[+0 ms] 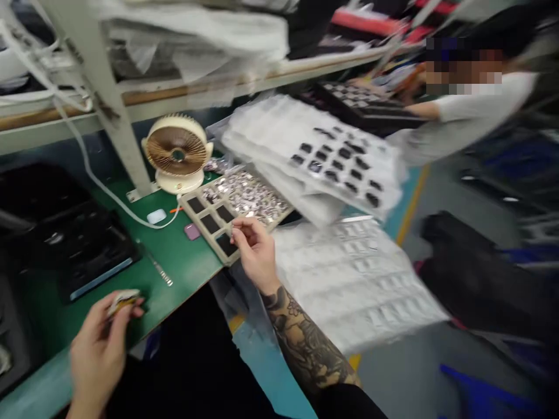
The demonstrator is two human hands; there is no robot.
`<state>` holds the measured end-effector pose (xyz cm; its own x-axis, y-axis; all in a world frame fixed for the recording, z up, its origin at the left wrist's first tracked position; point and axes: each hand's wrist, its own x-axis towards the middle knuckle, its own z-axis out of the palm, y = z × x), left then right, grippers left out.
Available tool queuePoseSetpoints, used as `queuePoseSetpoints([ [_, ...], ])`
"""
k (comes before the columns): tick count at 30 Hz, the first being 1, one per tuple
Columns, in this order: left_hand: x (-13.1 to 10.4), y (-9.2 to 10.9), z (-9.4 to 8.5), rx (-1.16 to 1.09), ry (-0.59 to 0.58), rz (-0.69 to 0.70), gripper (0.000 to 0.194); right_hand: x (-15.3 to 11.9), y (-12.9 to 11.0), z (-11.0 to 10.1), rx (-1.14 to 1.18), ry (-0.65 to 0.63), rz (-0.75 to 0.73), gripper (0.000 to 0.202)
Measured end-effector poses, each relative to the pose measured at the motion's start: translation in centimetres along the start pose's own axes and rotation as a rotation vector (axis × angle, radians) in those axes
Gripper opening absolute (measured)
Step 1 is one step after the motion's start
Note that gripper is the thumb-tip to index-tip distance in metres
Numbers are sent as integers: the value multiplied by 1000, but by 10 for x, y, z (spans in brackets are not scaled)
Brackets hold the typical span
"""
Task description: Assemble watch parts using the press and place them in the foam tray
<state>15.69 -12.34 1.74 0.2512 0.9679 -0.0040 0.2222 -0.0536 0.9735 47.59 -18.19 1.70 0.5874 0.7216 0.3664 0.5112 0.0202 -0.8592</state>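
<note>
The left hand (98, 349) pinches a small white-and-yellow piece (126, 298) between thumb and fingers, holding it above the near edge of the green table (174, 247). The right hand (261, 253) hangs over the near corner of a compartmented tray (213, 237), its thumb and forefinger curled toward each other; I cannot tell from the blur whether the tips meet or pinch anything. Just left of this hand are the tray's dark-bottomed compartments, and directly beyond it a larger compartment full of small shiny parts (257, 198). Farther left of the right hand, near the tray, lie a purple piece (191, 231) and a white piece (156, 216), with a cream fan (177, 152) standing behind them. A slim metal tool (158, 266) lies beyond the left hand, on the side toward the right one, while an open black case (96, 250) sits beyond the left hand. To the right of the right hand is a pale moulded sheet (323, 279); beyond that sheet, a stack of white trays (271, 131) carries rows of black pieces (345, 152). Well past the stack, a co-worker in a white sleeve (471, 105) reaches toward a dark tray (375, 113).
</note>
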Motion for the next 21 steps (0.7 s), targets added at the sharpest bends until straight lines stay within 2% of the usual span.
queuePoseSetpoints([
  [4, 10, -5, 12, 173, -72, 70, 29, -19, -17, 49, 417, -142, 161, 17],
  [6, 18, -5, 16, 216, -87, 91, 23, -28, -28, 67, 506, -241, 185, 10],
  [8, 22, -4, 17, 199, -98, 98, 21, -33, -36, 79, 497, -327, 137, 5],
  [11, 20, -5, 16, 134, -92, 114, 19, -35, -44, 91, 385, -425, 12, 13],
  [14, 17, -8, 15, 93, -74, 92, 19, -33, -48, 95, 253, -449, -96, 18],
  [17, 15, -10, 14, 45, -102, 46, 21, -31, -50, 97, 248, -411, -97, 25],
  [21, 16, -10, 14, 53, -164, 38, 20, -34, -50, 101, 329, -446, -40, 30],
])
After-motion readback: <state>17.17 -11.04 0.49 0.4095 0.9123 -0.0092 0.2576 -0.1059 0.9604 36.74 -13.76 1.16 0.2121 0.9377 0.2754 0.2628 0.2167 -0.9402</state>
